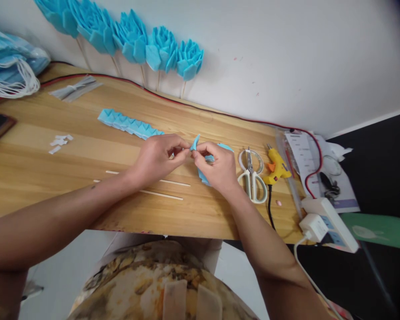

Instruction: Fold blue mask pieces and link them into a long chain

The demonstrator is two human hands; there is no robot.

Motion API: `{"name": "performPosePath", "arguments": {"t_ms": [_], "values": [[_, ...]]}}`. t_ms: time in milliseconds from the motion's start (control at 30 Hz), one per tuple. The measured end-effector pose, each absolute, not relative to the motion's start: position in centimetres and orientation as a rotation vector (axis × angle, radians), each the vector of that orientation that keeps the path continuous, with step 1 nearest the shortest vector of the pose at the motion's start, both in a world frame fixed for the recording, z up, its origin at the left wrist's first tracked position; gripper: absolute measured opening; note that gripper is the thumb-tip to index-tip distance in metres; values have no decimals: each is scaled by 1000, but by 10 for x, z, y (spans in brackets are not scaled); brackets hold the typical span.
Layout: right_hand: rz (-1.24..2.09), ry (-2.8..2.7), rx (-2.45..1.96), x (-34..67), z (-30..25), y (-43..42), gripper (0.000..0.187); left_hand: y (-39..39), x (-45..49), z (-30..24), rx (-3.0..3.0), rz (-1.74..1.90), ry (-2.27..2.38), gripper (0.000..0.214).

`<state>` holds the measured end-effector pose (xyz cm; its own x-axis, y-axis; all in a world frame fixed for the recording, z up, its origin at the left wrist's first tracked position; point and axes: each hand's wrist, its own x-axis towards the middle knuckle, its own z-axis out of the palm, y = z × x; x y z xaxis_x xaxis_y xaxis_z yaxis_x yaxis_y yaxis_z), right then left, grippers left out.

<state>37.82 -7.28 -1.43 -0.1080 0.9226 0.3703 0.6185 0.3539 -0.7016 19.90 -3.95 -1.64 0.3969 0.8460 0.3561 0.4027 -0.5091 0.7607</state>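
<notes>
Between the fingertips of both hands is a small folded piece of blue fabric, its pointed tip sticking up. My left hand pinches it from the left, and my right hand pinches it from the right. More blue pieces lie on the table, partly hidden under my right hand. A row of folded blue petals stretches out behind my left hand. Thin wooden sticks rest beneath and beside my left forearm.
Several blue fabric flowers on sticks lean against the wall. White-handled scissors, a roll of tape and a yellow glue gun lie to the right, near a power strip. White scraps and a plastic bag are at left.
</notes>
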Motion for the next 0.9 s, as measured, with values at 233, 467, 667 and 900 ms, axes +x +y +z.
{"name": "performPosePath", "arguments": {"t_ms": [233, 467, 667, 900], "values": [[630, -1709, -1416, 382, -11, -69, 12, -32, 197, -20, 2046, 1031, 1139, 17], [871, -1469, -1356, 394, -17, -59, 15, -6, 159, 22, 1939, 1216, 1419, 13], [882, -1437, -1311, 391, -18, -58, 15, -19, 68, 62, 2247, 784, 1950, 11], [931, -1417, -1296, 388, -21, -58, 14, -24, -21, 12, 2161, 536, 1986, 25]]}}
